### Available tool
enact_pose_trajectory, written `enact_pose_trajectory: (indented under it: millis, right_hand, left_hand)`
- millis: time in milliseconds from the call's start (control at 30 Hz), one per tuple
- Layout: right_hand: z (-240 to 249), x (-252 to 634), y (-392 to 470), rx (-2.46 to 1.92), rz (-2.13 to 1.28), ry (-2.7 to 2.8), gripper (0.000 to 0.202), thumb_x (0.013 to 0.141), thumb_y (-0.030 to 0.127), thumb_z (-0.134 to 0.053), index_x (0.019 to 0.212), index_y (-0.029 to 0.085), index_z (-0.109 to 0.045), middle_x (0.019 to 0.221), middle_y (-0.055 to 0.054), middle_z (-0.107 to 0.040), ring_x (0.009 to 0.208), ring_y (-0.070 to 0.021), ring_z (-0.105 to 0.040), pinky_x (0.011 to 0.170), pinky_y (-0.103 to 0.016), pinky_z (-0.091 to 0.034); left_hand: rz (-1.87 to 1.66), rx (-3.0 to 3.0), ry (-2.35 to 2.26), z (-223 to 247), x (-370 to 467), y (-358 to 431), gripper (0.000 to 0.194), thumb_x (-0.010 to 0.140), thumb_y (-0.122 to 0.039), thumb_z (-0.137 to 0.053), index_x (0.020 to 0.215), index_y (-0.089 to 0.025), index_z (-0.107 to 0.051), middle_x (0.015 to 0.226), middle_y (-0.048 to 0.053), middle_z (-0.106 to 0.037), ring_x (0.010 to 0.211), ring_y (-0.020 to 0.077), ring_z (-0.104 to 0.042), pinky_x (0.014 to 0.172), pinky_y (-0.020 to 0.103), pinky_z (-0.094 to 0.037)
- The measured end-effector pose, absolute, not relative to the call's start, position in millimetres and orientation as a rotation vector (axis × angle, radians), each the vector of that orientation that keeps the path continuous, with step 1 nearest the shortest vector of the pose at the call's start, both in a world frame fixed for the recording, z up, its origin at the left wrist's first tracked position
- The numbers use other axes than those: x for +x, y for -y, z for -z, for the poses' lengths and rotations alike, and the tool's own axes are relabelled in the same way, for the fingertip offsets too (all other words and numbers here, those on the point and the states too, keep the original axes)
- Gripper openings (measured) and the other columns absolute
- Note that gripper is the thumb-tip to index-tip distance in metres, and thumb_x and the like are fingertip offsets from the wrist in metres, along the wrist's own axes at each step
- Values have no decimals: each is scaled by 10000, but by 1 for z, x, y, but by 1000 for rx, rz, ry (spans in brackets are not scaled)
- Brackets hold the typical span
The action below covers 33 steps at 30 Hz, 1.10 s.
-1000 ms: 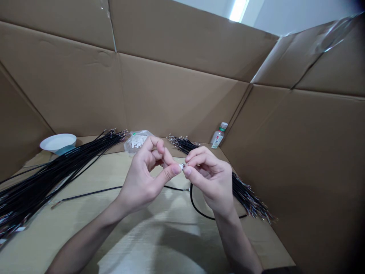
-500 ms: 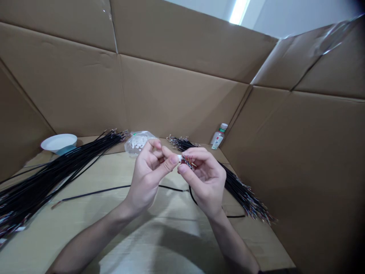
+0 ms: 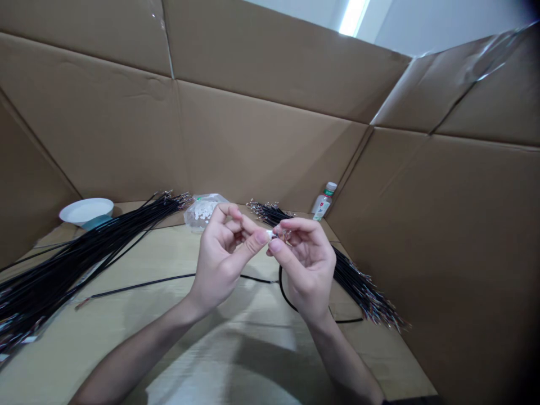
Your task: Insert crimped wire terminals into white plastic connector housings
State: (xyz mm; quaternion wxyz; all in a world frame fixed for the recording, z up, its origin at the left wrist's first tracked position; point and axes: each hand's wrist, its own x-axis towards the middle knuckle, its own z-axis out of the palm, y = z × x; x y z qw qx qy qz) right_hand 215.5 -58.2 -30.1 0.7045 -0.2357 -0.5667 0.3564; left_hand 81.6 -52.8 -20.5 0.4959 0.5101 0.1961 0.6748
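Note:
Near the middle of the head view, my left hand (image 3: 223, 259) pinches a small white connector (image 3: 269, 234) between thumb and index finger. Thin coloured wires (image 3: 282, 235) at a cable end are pinched in my right hand (image 3: 306, 264), right beside the connector. The fingertips of both hands almost touch. From below my right hand a black cable (image 3: 281, 287) curves down to the table. Whether the wire tips sit inside the connector is too small to tell. Another black cable (image 3: 143, 285) lies across the table behind my left wrist.
A large bundle of black cables (image 3: 105, 242) lies at the left, another bundle (image 3: 358, 284) at the right. A white bowl (image 3: 86, 210), a clear bag of white pieces (image 3: 205, 211) and a small bottle (image 3: 324, 201) stand along the back. Cardboard walls (image 3: 270, 146) surround the table (image 3: 126, 332).
Both hands have shifted slightly to the right with the connector and wires. My right fingers have closed in around the wires, and less of the coloured strands shows.

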Motion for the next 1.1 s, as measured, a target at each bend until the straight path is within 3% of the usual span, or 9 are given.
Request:
enact_pose_trajectory:
  millis: [300, 633, 1100]
  right_hand:
    - [21, 231, 58, -582, -661, 1416, 208, 923, 180, -783, 1086, 309, -789, 1023, -5, -706, 918, -153, -679, 810, -299, -580]
    - [19, 235, 56, -623, -538, 1521, 171, 903, 205, -790, 1055, 282, -772, 1016, -24, -697, 887, -182, -650, 780, -349, -570]
    - [16, 235, 56, -475, -789, 1429, 137, 883, 137, -792, 921, 237, -706, 937, -2, -686, 857, -137, -651, 761, -264, -543]
  left_hand:
    - [-1623, 1329, -544, 17, 79, 53, 401, 904, -220, -839, 1026, -236, -457, 778, -50, -704, 709, 112, -621, 720, 243, -491]
    - [-1621, 1334, -546, 16, 80, 52, 421, 893, -258, -850, 1022, -243, -450, 776, -40, -714, 720, 149, -663, 742, 296, -513]
    - [-1586, 1368, -541, 15, 79, 53, 397, 918, -205, -819, 1031, -235, -440, 763, -50, -721, 709, 112, -636, 712, 254, -473]
